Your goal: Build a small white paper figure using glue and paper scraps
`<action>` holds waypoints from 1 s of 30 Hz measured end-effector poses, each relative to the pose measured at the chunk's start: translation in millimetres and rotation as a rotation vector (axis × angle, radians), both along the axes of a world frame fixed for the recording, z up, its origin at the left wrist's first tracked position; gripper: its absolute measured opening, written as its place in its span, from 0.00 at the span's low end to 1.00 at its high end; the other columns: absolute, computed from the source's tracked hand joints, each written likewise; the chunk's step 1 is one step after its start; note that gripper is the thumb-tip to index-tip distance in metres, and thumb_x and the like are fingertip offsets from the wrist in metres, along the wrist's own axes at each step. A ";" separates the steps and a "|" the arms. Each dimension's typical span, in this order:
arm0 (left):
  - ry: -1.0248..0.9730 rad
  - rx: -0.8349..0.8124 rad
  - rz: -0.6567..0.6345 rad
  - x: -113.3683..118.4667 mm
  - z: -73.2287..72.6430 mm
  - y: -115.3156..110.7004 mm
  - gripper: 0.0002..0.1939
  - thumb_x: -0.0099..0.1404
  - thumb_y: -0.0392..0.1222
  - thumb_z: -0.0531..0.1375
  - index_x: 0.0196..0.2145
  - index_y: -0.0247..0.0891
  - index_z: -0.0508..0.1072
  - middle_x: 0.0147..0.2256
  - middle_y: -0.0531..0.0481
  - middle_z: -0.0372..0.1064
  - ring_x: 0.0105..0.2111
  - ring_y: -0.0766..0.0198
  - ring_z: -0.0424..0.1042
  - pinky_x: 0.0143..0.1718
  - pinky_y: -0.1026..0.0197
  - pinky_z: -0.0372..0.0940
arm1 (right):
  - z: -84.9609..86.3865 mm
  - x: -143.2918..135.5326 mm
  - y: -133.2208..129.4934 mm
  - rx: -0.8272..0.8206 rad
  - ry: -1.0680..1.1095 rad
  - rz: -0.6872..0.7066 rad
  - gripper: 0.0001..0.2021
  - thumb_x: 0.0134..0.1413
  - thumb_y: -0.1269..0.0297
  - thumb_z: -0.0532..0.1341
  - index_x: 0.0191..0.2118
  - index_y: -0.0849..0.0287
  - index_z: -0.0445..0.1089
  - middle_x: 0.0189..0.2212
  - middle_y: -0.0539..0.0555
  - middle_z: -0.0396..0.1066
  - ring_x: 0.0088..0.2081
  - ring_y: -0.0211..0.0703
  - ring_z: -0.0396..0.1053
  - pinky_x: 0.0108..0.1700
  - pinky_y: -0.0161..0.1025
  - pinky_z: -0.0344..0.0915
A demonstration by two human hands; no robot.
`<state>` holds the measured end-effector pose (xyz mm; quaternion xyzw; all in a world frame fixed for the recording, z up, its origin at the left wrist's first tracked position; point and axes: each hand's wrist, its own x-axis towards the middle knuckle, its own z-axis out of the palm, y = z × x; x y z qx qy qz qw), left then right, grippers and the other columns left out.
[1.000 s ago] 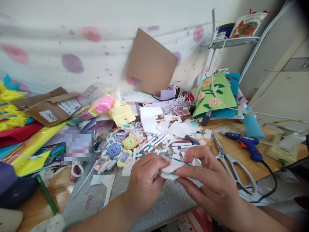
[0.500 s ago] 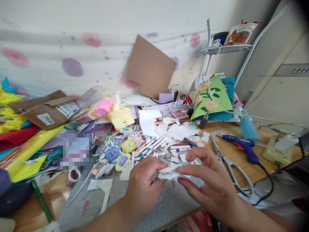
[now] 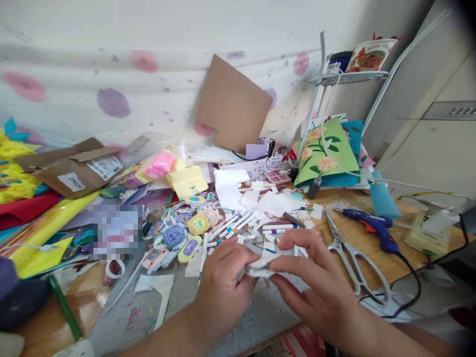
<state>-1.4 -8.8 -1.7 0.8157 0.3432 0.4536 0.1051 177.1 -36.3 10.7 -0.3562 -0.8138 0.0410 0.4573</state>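
Both hands meet over the front of the grey cutting mat, around a small white papery piece. My left hand pinches its left end between thumb and fingers. On the right side, my right hand has its fingertips and thumb on the piece, with the index finger raised and bent above it. The piece looks layered, and the fingers hide part of it. Just beyond the hands lie markers, white paper scraps and a pile of coloured paper cutouts.
Large scissors and a blue glue gun with its cord lie at the right. A cardboard box and coloured sheets fill the left. Behind stand a brown board and a white rack.
My right hand has shifted slightly left, its fingers closer around the white piece. The piece is tilted a little differently. My left hand keeps its pinch.
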 end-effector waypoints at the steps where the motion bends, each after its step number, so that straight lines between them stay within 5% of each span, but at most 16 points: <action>1: 0.007 -0.005 0.002 0.2 -0.5 -0.1 0.03 0.58 0.35 0.60 0.31 0.37 0.74 0.26 0.48 0.73 0.29 0.60 0.71 0.40 0.53 0.66 | 0.8 -1.2 -0.4 -0.015 -0.003 -0.003 0.13 0.52 0.79 0.58 0.40 0.54 0.64 0.42 0.54 0.55 0.44 0.45 0.59 0.45 0.43 0.60; 10: -0.025 -0.115 -0.028 -0.6 1.4 0.1 0.06 0.61 0.41 0.59 0.28 0.39 0.73 0.24 0.49 0.72 0.28 0.60 0.70 0.39 0.55 0.66 | -8.0 8.3 1.7 -0.087 0.193 0.110 0.20 0.52 0.76 0.61 0.49 0.54 0.58 0.44 0.56 0.57 0.47 0.46 0.60 0.49 0.44 0.60; 23: -0.049 -0.137 -0.017 -0.5 -0.3 -1.0 0.03 0.59 0.40 0.61 0.29 0.39 0.73 0.25 0.51 0.72 0.28 0.61 0.72 0.47 0.53 0.63 | -9.4 0.1 3.5 -0.129 0.164 -0.046 0.06 0.54 0.71 0.61 0.35 0.55 0.63 0.40 0.52 0.58 0.42 0.41 0.62 0.43 0.36 0.61; 30: -0.025 -0.176 0.015 1.2 -1.1 -1.3 0.07 0.59 0.41 0.61 0.25 0.38 0.71 0.22 0.53 0.70 0.26 0.63 0.71 0.45 0.53 0.63 | -13.9 -0.8 5.2 -0.140 0.231 0.054 0.13 0.52 0.73 0.62 0.42 0.54 0.59 0.41 0.52 0.58 0.44 0.42 0.61 0.46 0.37 0.59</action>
